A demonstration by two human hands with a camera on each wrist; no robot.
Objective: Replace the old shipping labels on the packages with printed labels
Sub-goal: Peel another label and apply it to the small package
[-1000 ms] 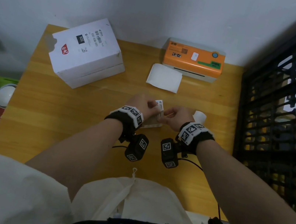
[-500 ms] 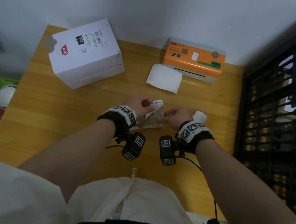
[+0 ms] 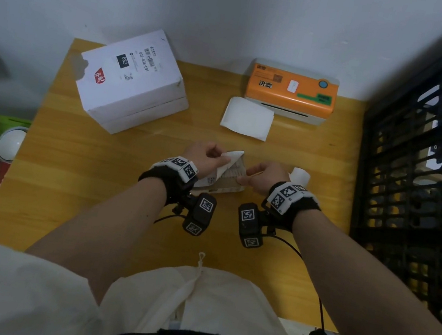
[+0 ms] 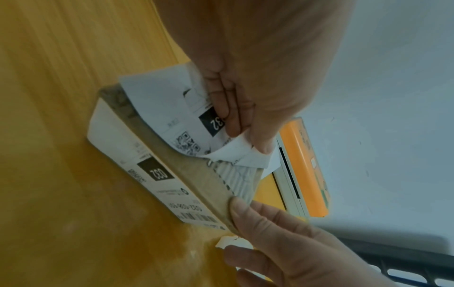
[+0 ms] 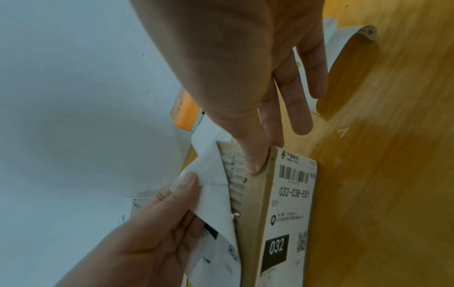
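A small brown cardboard package [image 3: 225, 189] lies mid-table between my hands. My left hand [image 3: 214, 157] pinches the old white shipping label [image 3: 232, 157] between thumb and fingers and holds it peeled up off the package's top face. Torn corrugated paper [image 4: 236, 174] shows where the label came away. My right hand [image 3: 253, 174] grips the package's right end, thumb [image 5: 253, 163] pressed on the top edge and fingers down the end. A second label [image 5: 290, 203], marked 032, is stuck flat on the package's side face.
At the back left stands a labelled white box [image 3: 132, 81]. The orange label printer [image 3: 289, 91] sits at the back with a blank label [image 3: 248, 118] out in front. A curled paper strip [image 3: 299, 175] lies right of my hand. A black crate [image 3: 422, 170] walls the right side.
My left hand has drawn the old label further up and to the left, so more of it is off the package. The right hand has stayed on the package's end.
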